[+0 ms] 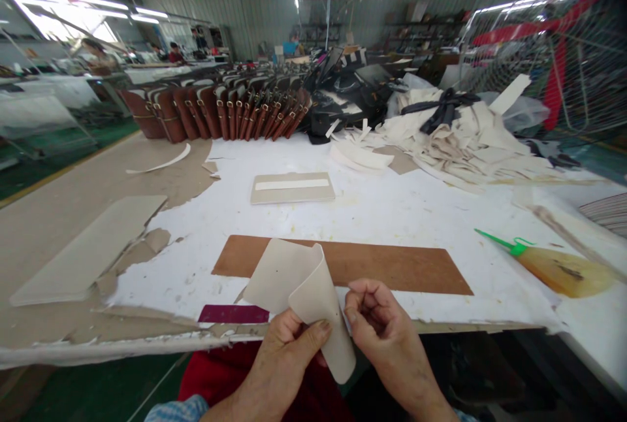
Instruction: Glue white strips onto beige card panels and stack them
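My left hand (296, 347) grips a bent, cream-coloured flat piece (323, 304) at the table's front edge, thumb on top. This sheet folds over on itself, with its rounded end hanging below the edge. Close to its right side, my right hand (379, 317) has its fingers pinched together; whatever may be between the fingertips is too small to make out. Behind both hands lies a long brown strip (392, 265), partly covered by the cream piece. A dark purple strip (234, 313) rests at the front edge, left of my left hand.
Farther back lies a beige panel (294, 194) with a white strip on it. At left sits a stack of pale sheets (93, 245); at right, a glue bottle (563, 270) with a green nozzle. Brown bags (220, 108) and cream scraps (455, 141) fill the far side.
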